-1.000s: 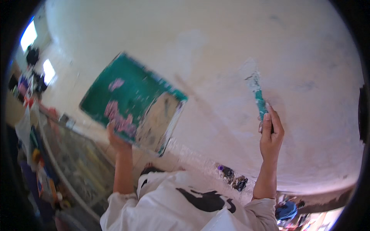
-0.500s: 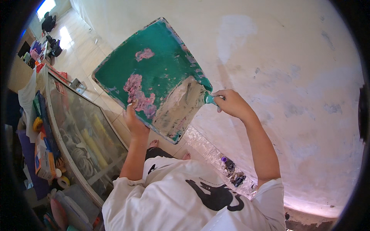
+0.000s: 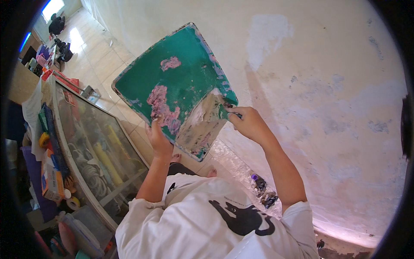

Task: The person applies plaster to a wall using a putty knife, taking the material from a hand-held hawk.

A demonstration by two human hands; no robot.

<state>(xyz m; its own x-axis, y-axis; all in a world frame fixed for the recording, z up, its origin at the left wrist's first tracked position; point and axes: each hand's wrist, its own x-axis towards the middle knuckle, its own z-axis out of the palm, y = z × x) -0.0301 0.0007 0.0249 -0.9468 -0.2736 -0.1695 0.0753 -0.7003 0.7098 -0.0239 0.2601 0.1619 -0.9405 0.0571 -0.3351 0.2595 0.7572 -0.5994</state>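
Note:
My left hand (image 3: 159,140) grips the near left edge of a square green tray (image 3: 142,69) with a raised, putty-smeared rim. The thumb lies over the edge by a lump of pink putty (image 3: 158,100); the fingers underneath are hidden. A smaller putty patch (image 3: 170,63) sticks farther up the tray. My right hand (image 3: 249,123) is closed around the handle of a wide putty knife at the tray's right edge. The knife's broad, putty-coated blade (image 3: 199,120) lies over the tray's lower right part. Most of the handle is hidden by my fingers.
A pale wall (image 3: 310,129) with patched spots rises on the right. To the left stands a glass-fronted cabinet (image 3: 103,151) holding coiled hoses, with boxes and tape piled beside it. Dark debris (image 3: 265,194) lies along the wall's foot. Tiled floor (image 3: 99,58) stretches away behind.
The tray and my left hand have shifted slightly right. My right hand has come in closer to the tray's edge and turned, and the knife's handle shows less.

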